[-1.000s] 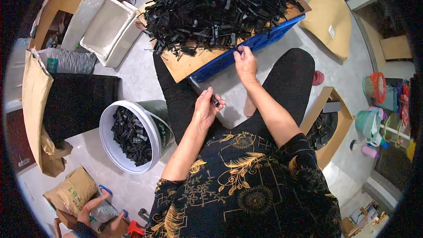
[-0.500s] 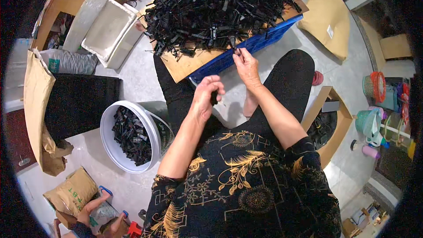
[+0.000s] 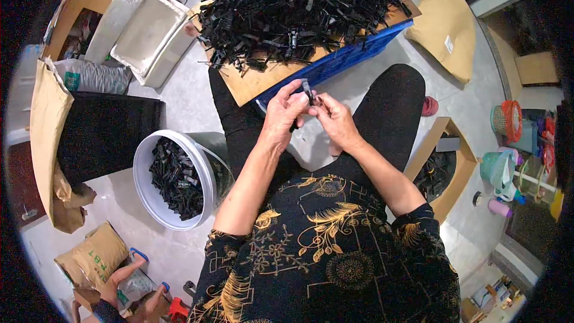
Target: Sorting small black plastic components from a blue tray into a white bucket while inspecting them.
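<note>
My left hand pinches a small black plastic part upright between thumb and fingers, in front of the pile. More black plastic shows under its curled fingers, against the palm. My right hand is closed at the lower end of the same part, its fingertips meeting the left ones. Exactly what the right fingertips grip is partly hidden. Just beyond both hands, a big heap of similar black plastic parts covers a wooden board on a blue crate.
At my left stands a white bucket filled with black parts. A cardboard box with dark pieces sits at my right. A tan sack lies far right, a white foam box far left. Another person's legs show lower left.
My right hand has drawn back from the heap's edge toward me. The left hand has moved up and right to meet it, and a black part now stands between them.
</note>
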`<action>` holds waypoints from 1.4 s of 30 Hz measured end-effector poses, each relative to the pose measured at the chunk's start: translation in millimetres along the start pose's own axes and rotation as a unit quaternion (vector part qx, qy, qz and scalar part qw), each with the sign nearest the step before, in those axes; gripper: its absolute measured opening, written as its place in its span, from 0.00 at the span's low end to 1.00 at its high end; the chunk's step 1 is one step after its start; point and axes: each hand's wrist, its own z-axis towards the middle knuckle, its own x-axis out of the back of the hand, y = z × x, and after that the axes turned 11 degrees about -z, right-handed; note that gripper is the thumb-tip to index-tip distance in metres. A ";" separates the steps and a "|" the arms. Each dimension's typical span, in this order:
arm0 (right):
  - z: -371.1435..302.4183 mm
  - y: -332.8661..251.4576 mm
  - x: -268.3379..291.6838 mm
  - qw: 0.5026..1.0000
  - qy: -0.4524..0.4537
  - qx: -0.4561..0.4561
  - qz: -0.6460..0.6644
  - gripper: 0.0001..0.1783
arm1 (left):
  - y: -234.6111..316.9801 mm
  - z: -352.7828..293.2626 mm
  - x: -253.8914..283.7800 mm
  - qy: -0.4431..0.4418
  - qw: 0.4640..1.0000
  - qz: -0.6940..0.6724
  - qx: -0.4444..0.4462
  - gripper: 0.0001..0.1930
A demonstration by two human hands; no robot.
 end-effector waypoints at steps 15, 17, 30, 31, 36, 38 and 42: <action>-5.6 6.0 -2.1 0.993 0.026 0.078 -0.089 0.10 | -13.9 3.6 -7.4 0.102 0.993 0.053 -0.038 0.17; -3.3 0.5 5.3 0.996 0.018 0.047 -0.076 0.11 | -10.2 2.7 -6.7 0.106 0.990 0.082 -0.040 0.15; 2.3 4.9 6.3 0.927 -0.154 -0.201 0.277 0.21 | -27.7 2.5 -9.8 0.060 0.953 0.271 -0.121 0.15; 2.9 3.4 6.6 0.924 -0.152 -0.206 0.284 0.21 | -26.8 2.3 -11.3 0.059 0.942 0.303 -0.135 0.15; 2.3 -1.0 9.2 0.914 -0.155 -0.217 0.305 0.19 | -26.8 1.0 -13.3 0.066 0.941 0.312 -0.113 0.15; 3.1 0.9 7.3 0.913 -0.153 -0.218 0.308 0.19 | -28.5 1.2 -14.0 0.081 0.938 0.319 -0.110 0.15; 7.0 -0.3 1.8 0.917 -0.149 -0.235 0.285 0.18 | -37.9 5.9 -3.2 0.073 0.900 0.369 -0.220 0.14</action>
